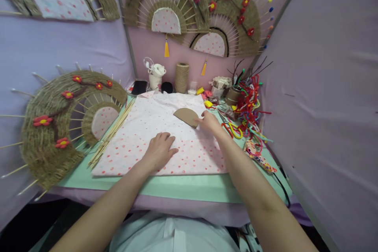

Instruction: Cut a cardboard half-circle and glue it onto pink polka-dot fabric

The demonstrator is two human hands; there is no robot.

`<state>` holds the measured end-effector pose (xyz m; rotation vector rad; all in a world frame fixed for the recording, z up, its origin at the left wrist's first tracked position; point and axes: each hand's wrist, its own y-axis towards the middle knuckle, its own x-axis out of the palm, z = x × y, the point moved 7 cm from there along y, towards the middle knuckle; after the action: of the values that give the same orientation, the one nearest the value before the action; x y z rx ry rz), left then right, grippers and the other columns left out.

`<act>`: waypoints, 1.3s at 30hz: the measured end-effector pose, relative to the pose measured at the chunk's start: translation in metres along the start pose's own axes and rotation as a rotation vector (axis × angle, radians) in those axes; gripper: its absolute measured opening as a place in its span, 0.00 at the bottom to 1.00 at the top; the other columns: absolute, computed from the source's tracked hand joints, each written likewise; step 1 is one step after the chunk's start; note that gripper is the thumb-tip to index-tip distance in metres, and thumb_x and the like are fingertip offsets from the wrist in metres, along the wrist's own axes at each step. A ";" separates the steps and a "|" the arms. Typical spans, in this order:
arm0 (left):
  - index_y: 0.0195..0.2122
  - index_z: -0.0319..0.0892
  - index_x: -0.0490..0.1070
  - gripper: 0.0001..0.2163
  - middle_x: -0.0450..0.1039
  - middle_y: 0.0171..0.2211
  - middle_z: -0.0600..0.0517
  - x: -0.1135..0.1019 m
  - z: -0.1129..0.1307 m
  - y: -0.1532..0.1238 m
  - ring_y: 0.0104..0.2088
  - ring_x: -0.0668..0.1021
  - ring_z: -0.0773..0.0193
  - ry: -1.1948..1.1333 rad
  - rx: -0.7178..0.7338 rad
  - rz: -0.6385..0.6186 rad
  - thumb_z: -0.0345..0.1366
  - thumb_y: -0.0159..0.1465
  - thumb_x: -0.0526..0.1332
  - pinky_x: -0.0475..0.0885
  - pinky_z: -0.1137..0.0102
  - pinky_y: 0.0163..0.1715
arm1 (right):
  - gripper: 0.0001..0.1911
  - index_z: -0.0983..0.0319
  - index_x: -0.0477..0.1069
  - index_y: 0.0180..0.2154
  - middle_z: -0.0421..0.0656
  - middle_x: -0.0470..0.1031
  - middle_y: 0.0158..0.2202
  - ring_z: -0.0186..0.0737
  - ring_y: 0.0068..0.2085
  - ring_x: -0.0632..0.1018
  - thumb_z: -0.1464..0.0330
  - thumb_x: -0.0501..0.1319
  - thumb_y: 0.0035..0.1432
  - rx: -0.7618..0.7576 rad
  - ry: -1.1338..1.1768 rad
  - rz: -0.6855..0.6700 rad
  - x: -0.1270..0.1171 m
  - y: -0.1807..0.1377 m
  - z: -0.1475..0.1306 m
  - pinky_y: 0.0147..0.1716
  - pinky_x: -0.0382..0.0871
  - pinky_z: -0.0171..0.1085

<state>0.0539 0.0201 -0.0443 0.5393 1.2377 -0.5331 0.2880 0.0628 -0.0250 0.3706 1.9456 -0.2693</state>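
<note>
White fabric with red dots point(130, 149) lies spread over the green tabletop. On its upper right part rests a brown cardboard half-circle point(186, 115). My right hand point(209, 121) has its fingers pinched on the right end of the half-circle; the thumb is partly hidden. My left hand point(160, 151) lies flat on the fabric, fingers stretched out, below and left of the cardboard, holding nothing.
Thin sticks point(110, 134) line the fabric's left edge. Scissors point(232, 128), a patterned glue gun point(260, 157) and colourful pipe cleaners point(249, 98) lie at right. A twine spool point(182, 78) stands behind. A decorated twine fan point(50, 122) leans at left.
</note>
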 end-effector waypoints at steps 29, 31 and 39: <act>0.55 0.45 0.67 0.19 0.64 0.58 0.42 0.007 -0.010 0.002 0.59 0.65 0.47 -0.062 0.020 0.050 0.45 0.66 0.55 0.62 0.51 0.56 | 0.11 0.61 0.68 0.28 0.37 0.67 0.20 0.34 0.23 0.67 0.61 0.56 0.55 0.027 0.429 -0.339 0.011 -0.155 0.083 0.22 0.57 0.32; 0.56 0.43 0.66 0.19 0.63 0.59 0.41 0.004 -0.007 0.001 0.59 0.65 0.46 -0.052 0.018 0.054 0.44 0.66 0.55 0.63 0.51 0.56 | 0.11 0.61 0.67 0.28 0.37 0.67 0.21 0.34 0.23 0.67 0.61 0.55 0.56 0.012 0.422 -0.329 0.006 -0.157 0.084 0.22 0.57 0.32; 0.54 0.44 0.66 0.14 0.68 0.56 0.44 -0.029 0.048 -0.029 0.58 0.69 0.54 -0.206 0.211 0.320 0.37 0.68 0.53 0.64 0.56 0.58 | 0.14 0.61 0.72 0.34 0.42 0.76 0.32 0.39 0.33 0.73 0.61 0.52 0.60 -0.056 0.402 -0.163 -0.009 -0.142 0.074 0.32 0.63 0.34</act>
<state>0.0629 -0.0304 -0.0074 0.8234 0.8828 -0.4367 0.3008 -0.0965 -0.0434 0.2413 2.3788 -0.2592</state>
